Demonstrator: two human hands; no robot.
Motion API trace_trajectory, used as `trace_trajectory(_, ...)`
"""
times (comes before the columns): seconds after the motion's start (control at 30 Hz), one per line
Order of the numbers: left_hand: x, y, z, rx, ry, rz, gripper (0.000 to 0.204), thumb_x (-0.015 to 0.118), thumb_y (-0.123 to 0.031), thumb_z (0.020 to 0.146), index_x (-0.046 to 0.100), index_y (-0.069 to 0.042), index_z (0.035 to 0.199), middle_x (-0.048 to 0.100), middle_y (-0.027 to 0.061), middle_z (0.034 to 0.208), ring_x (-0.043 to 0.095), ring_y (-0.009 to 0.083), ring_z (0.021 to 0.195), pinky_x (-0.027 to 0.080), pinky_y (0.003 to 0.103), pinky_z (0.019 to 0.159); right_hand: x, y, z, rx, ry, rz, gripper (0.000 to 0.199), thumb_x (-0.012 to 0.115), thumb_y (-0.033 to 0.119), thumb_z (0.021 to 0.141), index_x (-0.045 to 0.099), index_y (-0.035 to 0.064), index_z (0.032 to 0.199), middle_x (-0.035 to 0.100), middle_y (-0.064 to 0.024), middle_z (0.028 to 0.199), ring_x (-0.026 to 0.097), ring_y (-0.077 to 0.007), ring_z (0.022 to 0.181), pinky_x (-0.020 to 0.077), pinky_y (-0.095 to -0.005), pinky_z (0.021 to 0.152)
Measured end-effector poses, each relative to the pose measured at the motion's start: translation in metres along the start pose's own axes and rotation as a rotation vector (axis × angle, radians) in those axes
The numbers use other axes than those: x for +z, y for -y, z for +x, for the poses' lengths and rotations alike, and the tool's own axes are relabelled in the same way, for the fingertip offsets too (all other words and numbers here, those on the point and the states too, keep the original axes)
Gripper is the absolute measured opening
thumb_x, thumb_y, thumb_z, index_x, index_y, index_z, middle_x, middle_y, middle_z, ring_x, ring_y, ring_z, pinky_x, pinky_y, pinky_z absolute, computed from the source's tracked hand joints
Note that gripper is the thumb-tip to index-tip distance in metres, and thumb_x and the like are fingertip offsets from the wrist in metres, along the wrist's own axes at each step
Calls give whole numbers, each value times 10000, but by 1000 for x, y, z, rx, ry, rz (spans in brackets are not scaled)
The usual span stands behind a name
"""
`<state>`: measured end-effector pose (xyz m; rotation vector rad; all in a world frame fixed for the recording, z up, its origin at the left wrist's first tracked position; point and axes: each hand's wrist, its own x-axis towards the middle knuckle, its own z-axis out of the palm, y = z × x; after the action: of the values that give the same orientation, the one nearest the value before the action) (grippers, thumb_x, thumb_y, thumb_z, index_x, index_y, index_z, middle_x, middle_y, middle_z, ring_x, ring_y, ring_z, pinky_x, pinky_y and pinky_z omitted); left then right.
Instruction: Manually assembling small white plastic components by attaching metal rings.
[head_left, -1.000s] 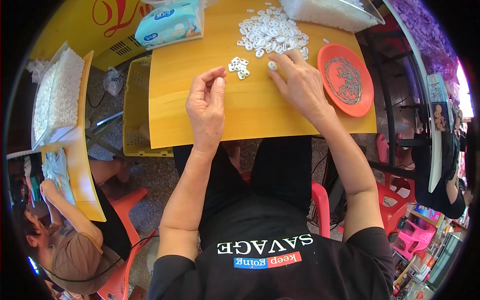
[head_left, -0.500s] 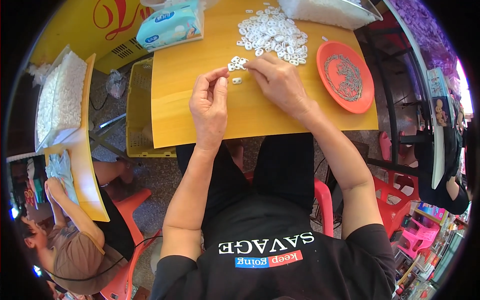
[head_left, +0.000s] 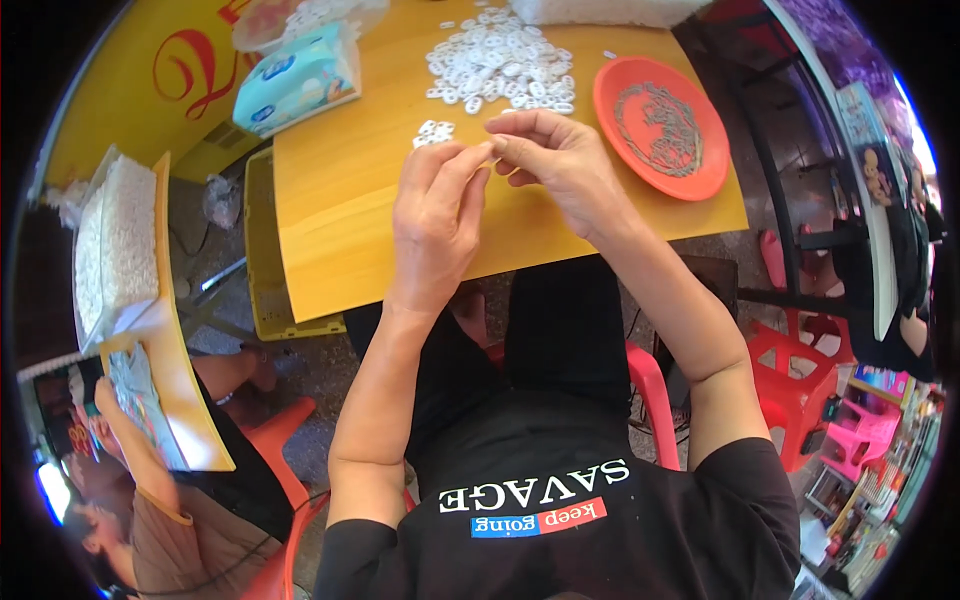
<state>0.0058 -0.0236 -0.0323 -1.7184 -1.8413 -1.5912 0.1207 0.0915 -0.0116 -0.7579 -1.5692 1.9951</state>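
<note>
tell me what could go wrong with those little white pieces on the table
The left hand and right hand meet fingertip to fingertip above the wooden table, so a small piece pinched there could slip and bounce off. The few loose pieces beside the hands could be swept away from the white pile.

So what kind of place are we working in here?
Probably an informal small-parts workshop or stall, not a factory. A low wooden table bears a pile of white rings and an orange plate. Red plastic stools stand around, and another person works at a second table beside.
</note>
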Motion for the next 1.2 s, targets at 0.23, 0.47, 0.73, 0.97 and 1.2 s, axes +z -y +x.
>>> trace_trajectory(0.23, 3, -8, -5, -86, -9, 19, 237, 688, 70, 820, 657, -18, 1038, 631, 137, 969, 636, 286, 900, 519, 353, 771, 6, -7, -15, -217, -61, -265, 196, 622, 104, 943, 681, -12, 1089, 699, -33, 944, 638, -66, 831, 524, -224, 699)
trace_trajectory(0.47, 6, -19, -8, -415, 14, -349, 95, 599, 3, 943, 619, 4, 1036, 639, 66, 909, 622, 146, 813, 507, 275, 724, -2, 0, -29, -538, -54, -490, 140, 666, 62, 896, 691, -12, 1012, 694, -71, 871, 662, -119, 767, 520, -239, 642)
trace_trajectory(0.73, 21, -31, -13, -714, 119, -812, 144, 577, -86, 985, 604, 24, 1074, 656, 64, 914, 615, 98, 797, 501, 235, 761, -38, 3, -40, -668, -39, -699, 103, 700, 16, 841, 684, -6, 940, 629, -73, 787, 620, -140, 671, 495, -261, 573)
trace_trajectory(0.97, 25, -25, -19, -785, 169, -828, 131, 598, -77, 969, 598, 16, 1060, 671, 77, 942, 628, 114, 812, 513, 243, 776, -132, 37, -27, -570, -256, -951, 102, 697, 95, 852, 683, 16, 916, 642, -90, 799, 620, -178, 684, 501, -288, 617)
trace_trajectory(1.2, 25, -25, -17, -793, 172, -832, 128, 603, -70, 964, 594, 17, 1056, 671, 86, 954, 631, 123, 817, 514, 252, 777, -188, 53, -20, -476, -179, -1301, 138, 674, 128, 854, 671, 25, 945, 655, -107, 860, 642, -263, 767, 516, -357, 710)
